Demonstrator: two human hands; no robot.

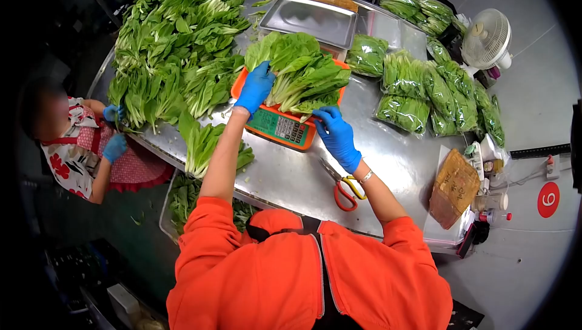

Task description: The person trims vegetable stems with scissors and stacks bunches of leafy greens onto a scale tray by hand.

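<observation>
A pile of leafy greens [303,66] rests on an orange digital scale [280,125], its display and keypad facing me. My left hand [256,89], in a blue glove, is closed on the left side of these greens. At the scale's right front corner is my right hand [337,138], also gloved in blue. Its thumb and forefinger are apart beside the stem ends, with nothing visible between them; whether they touch a stem I cannot tell. Scissors [345,191] with red and yellow handles lie on the metal table [285,178] below my right hand.
Loose greens [176,45] are heaped at left, with bagged greens [406,87] at right. A metal tray [310,20] lies behind the scale. A cardboard piece [454,187] and a fan [487,39] are at right. One co-worker [91,142] works at left; others stand across the table.
</observation>
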